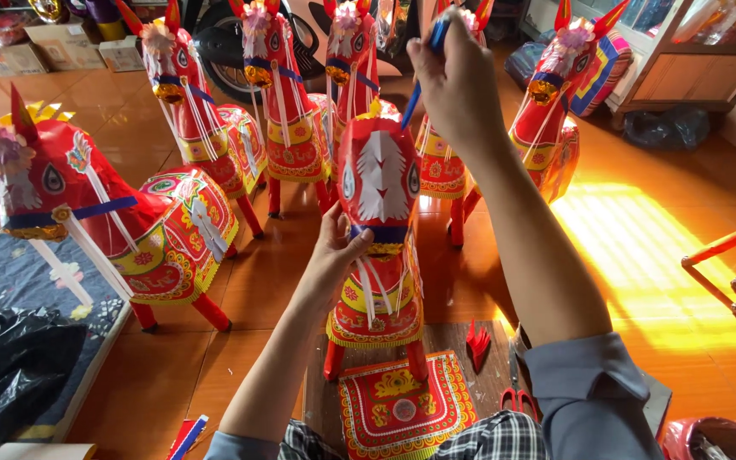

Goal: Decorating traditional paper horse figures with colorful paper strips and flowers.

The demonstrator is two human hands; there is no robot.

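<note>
Centre of the frame, a red paper horse [378,247] stands on a wooden board [449,341], facing the camera. The left hand [334,251] cups its muzzle from the left, fingers curled round the chin. The right hand [453,81], high above the head, is closed tight on a blue pen-like tool [423,68] angled down to the horse's crown. A decorated red cloth panel [402,407] lies just below. More red horses [215,136] line the upper frame, another [121,217] at the left.

Blue tool [426,64] mostly hidden in right hand [453,85], maybe a pen.
</note>
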